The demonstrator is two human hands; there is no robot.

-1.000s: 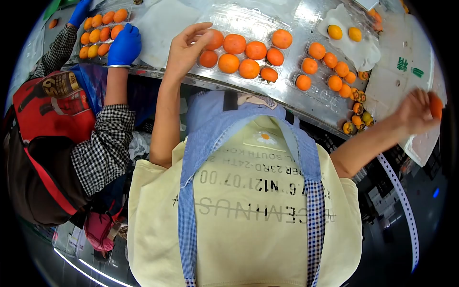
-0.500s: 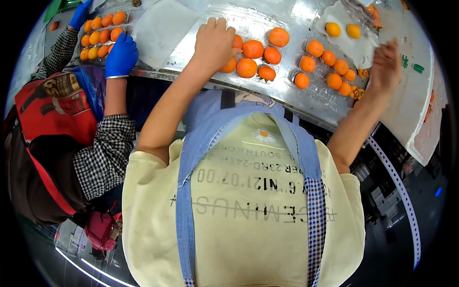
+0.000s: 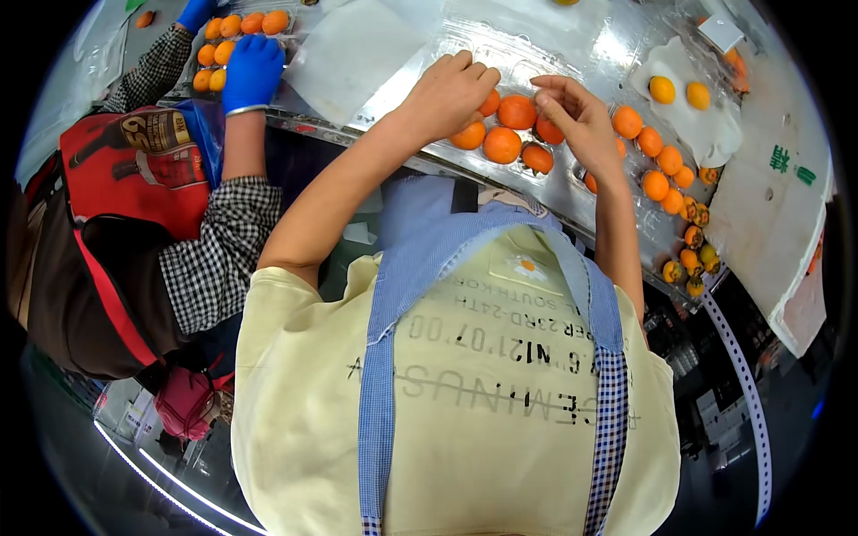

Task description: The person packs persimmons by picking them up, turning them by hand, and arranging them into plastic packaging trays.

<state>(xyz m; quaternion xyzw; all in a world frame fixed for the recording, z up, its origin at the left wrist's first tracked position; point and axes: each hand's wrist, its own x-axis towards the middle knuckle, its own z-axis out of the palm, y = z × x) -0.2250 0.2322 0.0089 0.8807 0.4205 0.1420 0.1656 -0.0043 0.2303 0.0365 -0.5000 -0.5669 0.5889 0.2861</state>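
Note:
My left hand (image 3: 451,96) is over the left part of a clear plastic tray (image 3: 487,45), its fingers bent downward; what they hold, if anything, is hidden. Beside it in the tray lie several orange fruits, among them one in the back row (image 3: 517,112) and one in the front row (image 3: 502,145). My right hand (image 3: 576,121) is at the tray's right side, thumb and fingers apart, beside a partly covered orange fruit (image 3: 549,131). Nothing shows between its fingers.
A co-worker's blue-gloved hand (image 3: 254,71) is at another fruit tray on the left. To the right lie more oranges (image 3: 655,185), two yellow fruits on white film (image 3: 679,134), smaller fruits at the table edge (image 3: 691,261) and a white board (image 3: 778,205).
My right hand has come from the far right to the tray; the fruit it held earlier no longer shows. My left hand has moved right over the tray. The view has shifted.

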